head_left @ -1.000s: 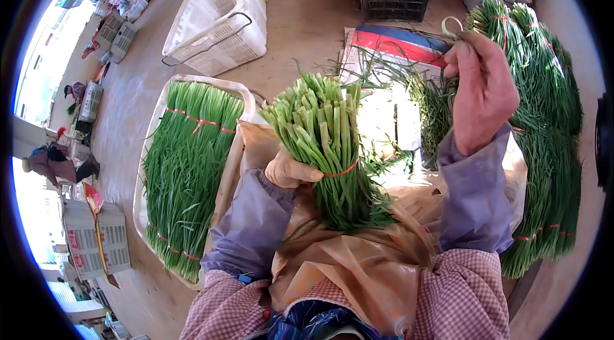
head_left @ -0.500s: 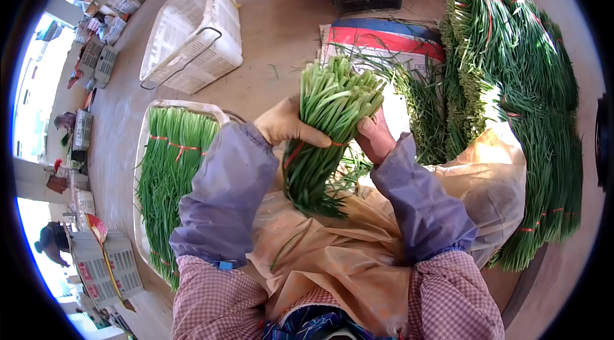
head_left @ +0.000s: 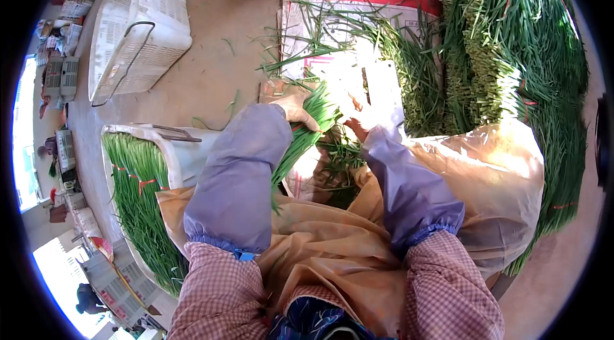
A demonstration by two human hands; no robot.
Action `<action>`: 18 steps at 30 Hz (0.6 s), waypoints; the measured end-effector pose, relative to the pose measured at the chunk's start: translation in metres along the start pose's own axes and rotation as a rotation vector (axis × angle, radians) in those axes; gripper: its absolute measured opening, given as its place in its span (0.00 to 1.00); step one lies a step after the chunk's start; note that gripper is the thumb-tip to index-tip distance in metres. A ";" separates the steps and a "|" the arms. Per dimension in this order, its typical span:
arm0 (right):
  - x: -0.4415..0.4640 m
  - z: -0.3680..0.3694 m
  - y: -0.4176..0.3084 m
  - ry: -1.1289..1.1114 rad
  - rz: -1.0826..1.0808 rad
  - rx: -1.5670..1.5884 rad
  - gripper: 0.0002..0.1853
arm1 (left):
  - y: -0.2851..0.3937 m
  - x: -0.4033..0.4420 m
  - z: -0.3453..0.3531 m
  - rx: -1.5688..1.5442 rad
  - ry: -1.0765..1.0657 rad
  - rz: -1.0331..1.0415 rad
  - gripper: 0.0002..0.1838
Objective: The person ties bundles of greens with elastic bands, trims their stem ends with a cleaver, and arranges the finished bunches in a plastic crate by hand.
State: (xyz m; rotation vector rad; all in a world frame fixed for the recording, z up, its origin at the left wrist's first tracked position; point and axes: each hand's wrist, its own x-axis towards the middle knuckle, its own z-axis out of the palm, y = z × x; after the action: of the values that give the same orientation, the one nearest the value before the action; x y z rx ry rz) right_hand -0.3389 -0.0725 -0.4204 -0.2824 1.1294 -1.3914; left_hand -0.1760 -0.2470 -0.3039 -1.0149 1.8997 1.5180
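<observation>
My left hand [head_left: 296, 110], in a tan glove, is closed around a tied bunch of garlic chives [head_left: 323, 107]. The bunch is tilted, its leaf tips hanging toward my lap and its stem ends in strong sunlight. Just right of it is my right hand [head_left: 358, 117], its thumb and a finger apart; glare washes out part of it. Below the hands, loose leaves [head_left: 339, 164] lie between my knees. A printed sheet [head_left: 390, 87] in front of me is strewn with more loose chives [head_left: 419, 84].
At right rises a tall stack of tied chive bunches [head_left: 531, 52]. A white crate [head_left: 173, 154] with upright bunches [head_left: 141, 193] stands at my left. Farther off is another white crate [head_left: 144, 39] on the floor. Other crates and a person [head_left: 89, 298] are at the far left.
The bunch has moved down and tilts more, now held by my left hand only. My right hand has come away from it. The view has shifted lower and closer to the printed sheet.
</observation>
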 end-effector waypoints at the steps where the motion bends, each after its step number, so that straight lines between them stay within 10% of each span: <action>1: 0.002 -0.007 0.002 0.052 0.021 -0.087 0.32 | -0.027 0.027 0.004 0.049 0.004 -0.008 0.48; 4: -0.007 -0.050 -0.003 0.301 -0.115 -0.688 0.28 | -0.040 0.067 0.017 0.171 -0.057 -0.007 0.60; 7: -0.038 -0.081 -0.015 0.689 -0.212 -0.994 0.18 | -0.068 0.094 0.030 -0.031 -0.026 0.272 0.50; 10: -0.054 -0.113 -0.001 0.520 -0.318 -1.437 0.28 | -0.067 0.097 0.036 0.386 0.169 -0.032 0.59; 18: -0.050 -0.138 0.016 0.620 -0.208 -1.212 0.33 | 0.008 0.059 0.072 0.432 0.574 -0.044 0.72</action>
State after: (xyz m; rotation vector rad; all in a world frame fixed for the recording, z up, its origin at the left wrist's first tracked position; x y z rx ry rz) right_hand -0.4222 0.0353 -0.4768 -0.8719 2.4504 -0.7972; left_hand -0.2227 -0.1909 -0.3628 -1.3596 2.4219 0.7687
